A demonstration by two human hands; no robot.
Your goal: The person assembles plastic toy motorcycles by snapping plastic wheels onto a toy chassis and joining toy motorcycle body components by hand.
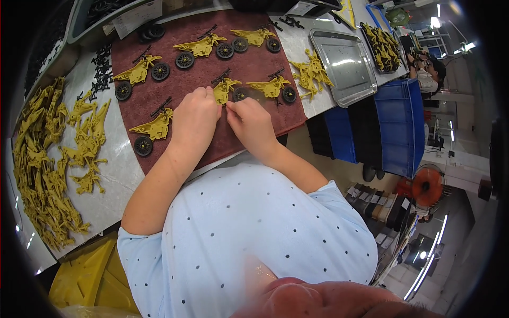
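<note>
Both my hands meet over a yellow toy motorcycle with black handlebars, in the middle of a dark red cloth. My left hand is closed on its left side, and its fingers hide part of the body. From the right, my right hand pinches at the lower edge of the same toy; what lies between the fingertips is hidden. A black wheel shows just behind my right hand. Close by on the left lies another yellow motorcycle with one wheel visible. A similar motorcycle lies to the right.
More wheeled motorcycles lie along the cloth's far side. Yellow body parts are heaped on the left of the table, and a few lie right of the cloth. Beyond are a metal tray and blue crates. Another person sits far right.
</note>
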